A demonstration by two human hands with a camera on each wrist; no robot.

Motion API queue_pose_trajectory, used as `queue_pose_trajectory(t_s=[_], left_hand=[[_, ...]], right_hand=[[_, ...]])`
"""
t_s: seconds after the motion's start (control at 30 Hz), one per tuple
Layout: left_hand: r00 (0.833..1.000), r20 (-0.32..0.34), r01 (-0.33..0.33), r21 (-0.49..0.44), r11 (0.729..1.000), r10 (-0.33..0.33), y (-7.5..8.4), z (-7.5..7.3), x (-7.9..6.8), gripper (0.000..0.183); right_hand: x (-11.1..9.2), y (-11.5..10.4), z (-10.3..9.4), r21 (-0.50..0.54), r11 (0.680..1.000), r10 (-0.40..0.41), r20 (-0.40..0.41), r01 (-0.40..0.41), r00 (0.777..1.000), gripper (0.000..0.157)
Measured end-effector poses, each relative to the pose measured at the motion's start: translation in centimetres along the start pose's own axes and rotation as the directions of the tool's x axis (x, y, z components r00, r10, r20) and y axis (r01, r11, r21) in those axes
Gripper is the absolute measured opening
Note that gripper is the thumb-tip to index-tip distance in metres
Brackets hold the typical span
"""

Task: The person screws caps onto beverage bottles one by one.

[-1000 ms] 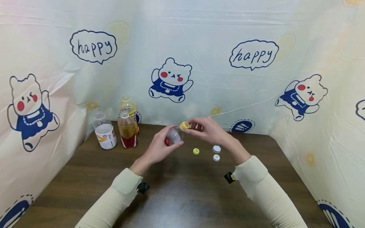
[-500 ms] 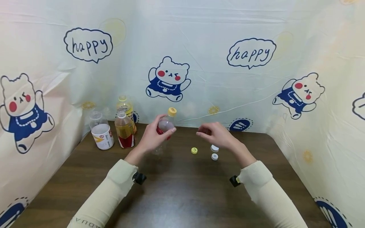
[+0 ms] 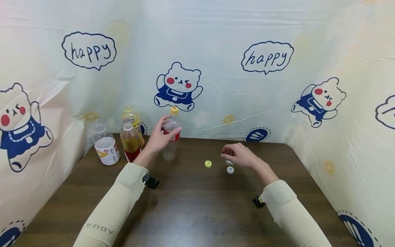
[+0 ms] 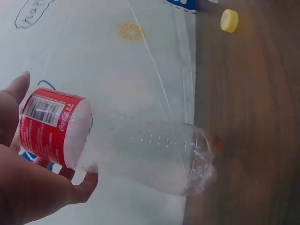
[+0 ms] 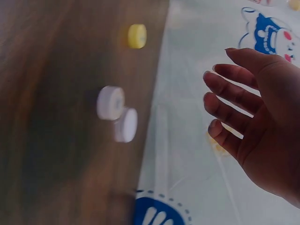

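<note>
My left hand [image 3: 158,139] grips a clear Coca-Cola bottle [image 4: 140,150] around its red label [image 4: 46,123]. The bottle stands upright in the head view, its yellow cap [image 3: 174,110] on the neck and its base close over the table. To the right, my right hand [image 3: 239,155] hovers with loosely bent fingers and nothing in them. Below it lie two white bottle caps [image 3: 230,170], one partly covered by the hand in the head view. A yellow bottle cap [image 3: 208,164] sits between the hands on the table.
At the table's [image 3: 191,206] back left stand a clear bottle with a white label [image 3: 107,151], an amber drink bottle [image 3: 130,140] and a yellow-labelled bottle [image 3: 132,118], all capless. A printed curtain [image 3: 222,89] encloses the back and sides.
My right hand has let go of the bottle's yellow cap and moved right, toward the white caps. My left hand has tilted the bottle upright and carried it left toward the other bottles.
</note>
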State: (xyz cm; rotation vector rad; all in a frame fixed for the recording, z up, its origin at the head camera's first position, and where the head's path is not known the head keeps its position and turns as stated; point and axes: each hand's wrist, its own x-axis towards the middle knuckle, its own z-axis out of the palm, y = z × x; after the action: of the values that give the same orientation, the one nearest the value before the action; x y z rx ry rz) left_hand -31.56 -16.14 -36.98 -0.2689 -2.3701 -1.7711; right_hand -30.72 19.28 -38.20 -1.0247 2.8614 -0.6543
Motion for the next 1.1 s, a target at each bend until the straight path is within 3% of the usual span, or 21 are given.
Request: queue_pose_trajectory(t_s=[0.27,0.57,0.8,1.1], left_hand=[[0.998,-0.049,0.042,-0.057,0.997,-0.045,-0.6,0.1,1.9,0.076],[0.989,-0.115,0.087,-0.087,0.992,-0.097,-1.7,0.3,3.2,0.074],[0.982,-0.149,0.103,-0.076,0.992,-0.113,-2.2,0.8,4.3,0.074],[0.978,-0.172,0.111,-0.038,0.993,-0.116,-2.5,1.3,5.1,0.075]], right_hand=[[-0.8,2.2,1.8,-0.022,0.999,0.028,0.053,-0.027,0.998,0.016],[-1.2,3.0,3.2,-0.016,0.999,0.039,0.077,-0.038,0.996,0.015],[-1.4,3.6,3.9,-0.051,0.996,0.071,0.079,-0.067,0.994,0.011],[-1.8,3.9,4.1,-0.063,0.995,0.079,0.082,-0.074,0.993,0.018]])
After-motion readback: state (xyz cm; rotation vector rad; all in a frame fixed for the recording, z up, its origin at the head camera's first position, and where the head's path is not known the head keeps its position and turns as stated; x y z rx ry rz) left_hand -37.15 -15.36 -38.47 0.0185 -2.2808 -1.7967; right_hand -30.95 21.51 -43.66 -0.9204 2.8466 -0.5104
